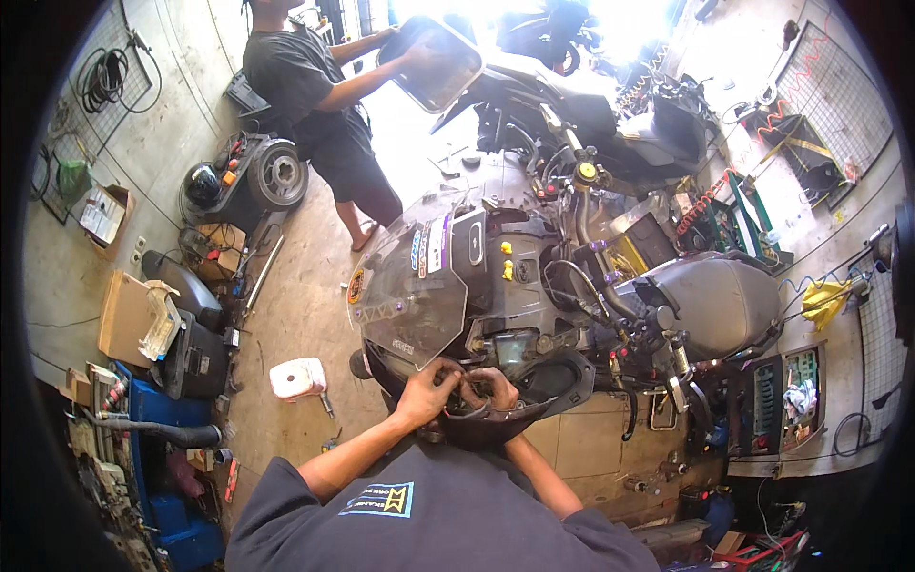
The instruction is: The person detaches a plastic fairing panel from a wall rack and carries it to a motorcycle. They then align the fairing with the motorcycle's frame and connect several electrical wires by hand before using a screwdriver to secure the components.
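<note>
Left hand [427,395]: fingers curled, positioned at the motorcycle fairing [496,427] near the windshield [419,329]. Right hand [493,389]: fingers bent, alongside. From here, I cannot tell whether either grips anything.

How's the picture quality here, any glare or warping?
Head view: strong glare burns out the top centre behind the parked motorcycle; the lower right falls into shadow; the left wall warps toward the black rim; the left hand and right hand show, but fine detail between their fingers is lost.
</note>
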{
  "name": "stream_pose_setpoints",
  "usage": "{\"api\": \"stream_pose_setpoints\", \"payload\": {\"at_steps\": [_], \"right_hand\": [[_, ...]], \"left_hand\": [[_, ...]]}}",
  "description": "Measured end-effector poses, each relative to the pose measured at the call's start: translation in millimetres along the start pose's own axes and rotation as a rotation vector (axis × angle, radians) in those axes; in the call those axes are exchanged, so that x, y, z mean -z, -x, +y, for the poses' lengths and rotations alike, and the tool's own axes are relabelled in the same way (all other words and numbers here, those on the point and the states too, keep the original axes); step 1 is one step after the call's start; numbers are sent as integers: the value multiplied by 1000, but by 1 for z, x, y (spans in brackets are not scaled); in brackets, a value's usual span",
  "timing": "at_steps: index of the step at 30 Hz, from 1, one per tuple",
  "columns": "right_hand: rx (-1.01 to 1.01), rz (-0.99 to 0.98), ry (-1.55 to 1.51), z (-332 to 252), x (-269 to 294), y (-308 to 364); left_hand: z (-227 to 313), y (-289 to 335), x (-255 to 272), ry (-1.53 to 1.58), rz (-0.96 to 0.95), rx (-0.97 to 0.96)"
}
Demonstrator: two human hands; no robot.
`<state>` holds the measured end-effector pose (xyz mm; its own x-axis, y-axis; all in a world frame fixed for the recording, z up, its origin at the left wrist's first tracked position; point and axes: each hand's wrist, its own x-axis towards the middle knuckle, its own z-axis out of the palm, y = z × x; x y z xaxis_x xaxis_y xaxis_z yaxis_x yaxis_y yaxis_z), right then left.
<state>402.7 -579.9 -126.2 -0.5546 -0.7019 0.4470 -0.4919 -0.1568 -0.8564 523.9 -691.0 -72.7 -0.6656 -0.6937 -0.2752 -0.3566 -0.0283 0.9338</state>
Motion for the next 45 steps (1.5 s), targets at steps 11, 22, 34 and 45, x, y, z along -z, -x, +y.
{"api": "stream_pose_setpoints", "payload": {"at_steps": [11,22,34,45], "right_hand": [[40,24,-15,6,-4,-3],[42,-56,-67,10,-6,-7],[-53,-140,-57,-1,-1,-9],[-91,-113,10,2,-3,-4]], "left_hand": [[-6,-9,3,289,99,-3],[-15,-13,2,461,9,72],[-26,-11,8,506,36,-43],[-23,-9,11,556,34,-52]]}}
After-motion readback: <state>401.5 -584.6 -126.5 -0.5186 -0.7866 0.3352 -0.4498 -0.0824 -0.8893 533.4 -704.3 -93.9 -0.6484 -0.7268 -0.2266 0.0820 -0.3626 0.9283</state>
